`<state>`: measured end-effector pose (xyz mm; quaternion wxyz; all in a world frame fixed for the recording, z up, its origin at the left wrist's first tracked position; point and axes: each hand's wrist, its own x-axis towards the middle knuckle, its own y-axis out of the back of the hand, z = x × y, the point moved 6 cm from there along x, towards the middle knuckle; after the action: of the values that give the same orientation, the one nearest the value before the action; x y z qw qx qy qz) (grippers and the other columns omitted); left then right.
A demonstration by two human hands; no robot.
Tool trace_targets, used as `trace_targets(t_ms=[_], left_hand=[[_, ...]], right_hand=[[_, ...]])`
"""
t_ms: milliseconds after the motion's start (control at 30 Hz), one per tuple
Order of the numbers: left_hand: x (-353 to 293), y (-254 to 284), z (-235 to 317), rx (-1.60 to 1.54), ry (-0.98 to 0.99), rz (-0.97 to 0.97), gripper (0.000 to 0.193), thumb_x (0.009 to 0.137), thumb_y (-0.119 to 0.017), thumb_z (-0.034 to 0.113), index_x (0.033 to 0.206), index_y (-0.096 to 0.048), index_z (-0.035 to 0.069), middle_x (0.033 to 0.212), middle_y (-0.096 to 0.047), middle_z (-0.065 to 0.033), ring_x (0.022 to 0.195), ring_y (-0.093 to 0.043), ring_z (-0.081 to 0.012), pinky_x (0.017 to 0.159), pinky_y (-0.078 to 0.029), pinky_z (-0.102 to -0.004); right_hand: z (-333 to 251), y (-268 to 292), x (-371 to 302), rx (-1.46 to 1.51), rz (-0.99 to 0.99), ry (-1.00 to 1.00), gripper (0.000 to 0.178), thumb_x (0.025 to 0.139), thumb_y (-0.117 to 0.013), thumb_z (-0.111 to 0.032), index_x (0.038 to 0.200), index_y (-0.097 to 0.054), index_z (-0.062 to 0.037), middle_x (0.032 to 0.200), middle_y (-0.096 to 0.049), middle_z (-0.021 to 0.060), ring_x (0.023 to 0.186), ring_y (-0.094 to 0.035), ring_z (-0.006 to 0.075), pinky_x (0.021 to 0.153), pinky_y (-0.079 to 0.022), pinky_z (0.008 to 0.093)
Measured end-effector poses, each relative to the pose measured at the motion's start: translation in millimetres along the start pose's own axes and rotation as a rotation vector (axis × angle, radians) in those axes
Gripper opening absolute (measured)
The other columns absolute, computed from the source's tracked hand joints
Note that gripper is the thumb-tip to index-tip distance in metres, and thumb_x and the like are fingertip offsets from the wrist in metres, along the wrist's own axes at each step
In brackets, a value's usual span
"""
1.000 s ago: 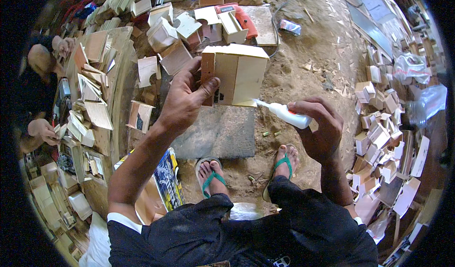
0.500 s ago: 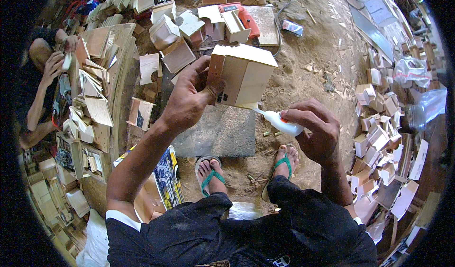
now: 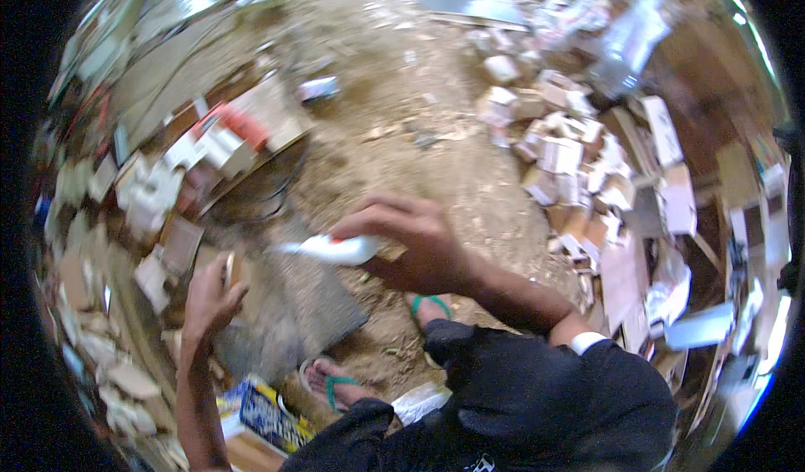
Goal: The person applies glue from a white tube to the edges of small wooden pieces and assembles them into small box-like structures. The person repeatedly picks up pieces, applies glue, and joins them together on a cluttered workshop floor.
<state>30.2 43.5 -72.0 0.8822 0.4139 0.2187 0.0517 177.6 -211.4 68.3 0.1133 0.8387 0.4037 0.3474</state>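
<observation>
In my right hand [image 3: 419, 241] is a white squeeze glue bottle [image 3: 340, 251], its thin nozzle pointing left over the dark slab. My fingers wrap round its body, and a spot of red shows beside them. At the left, my left hand [image 3: 210, 300] is closed on a wooden piece [image 3: 233, 269]. Only a pale edge of it shows between thumb and fingers; the rest is hidden or blurred. The bottle's tip and the wooden piece are apart.
The grey slab [image 3: 323, 325] lies before my feet. Small wooden boxes [image 3: 562, 153] are heaped at the right. At the left, more wooden parts [image 3: 151, 191] lie by a red tool case [image 3: 239, 124]. A cable [image 3: 281, 191] curls near a small carton [image 3: 319, 89].
The view has swung to the right and blurred. My left hand is lower and further left, away from the bottle; the box face seen before no longer shows. The glue bottle stays in my right hand.
</observation>
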Motion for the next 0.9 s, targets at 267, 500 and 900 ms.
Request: trace_targets(t_ms=[267, 500, 900], left_hand=[[61, -41, 161, -1.060, -0.592, -0.323, 0.069, 0.084, -0.071, 0.002, 0.143, -0.037, 0.007, 0.139, -0.052, -0.0150, 0.129, -0.050, -0.0259, 0.106, -0.041, -0.0385], [62, -7, 120, -0.746, -0.438, -0.043, 0.043, 0.092, -0.059, 0.006, 0.134, -0.050, 0.003, 0.130, -0.056, -0.0104, 0.117, -0.055, -0.0211, 0.100, -0.044, -0.0344], [-64, 13, -128, -0.050, 0.197, 0.270, 0.027, 0.090, -0.062, 0.024, 0.108, -0.064, 0.004, 0.107, -0.068, -0.0177, 0.098, -0.065, -0.0341, 0.085, -0.052, -0.0422]], right_hand=[[-49, 18, 0, 0.019, 0.024, 0.109, 0.023, 0.080, -0.074, -0.011, 0.101, -0.066, -0.0080, 0.093, -0.066, 0.0075, 0.081, -0.068, 0.0266, 0.070, -0.056, 0.0368], [-54, 19, 3, 0.078, 0.069, 0.119, 0.026, 0.077, -0.075, -0.010, 0.102, -0.066, -0.0105, 0.089, -0.063, 0.0089, 0.079, -0.066, 0.0293, 0.066, -0.054, 0.0372], [-7, 19, -59, -0.447, 0.238, -0.035, 0.027, 0.076, -0.079, -0.018, 0.091, -0.065, -0.0007, 0.081, -0.065, 0.0081, 0.075, -0.061, 0.0207, 0.070, -0.053, 0.0341]])
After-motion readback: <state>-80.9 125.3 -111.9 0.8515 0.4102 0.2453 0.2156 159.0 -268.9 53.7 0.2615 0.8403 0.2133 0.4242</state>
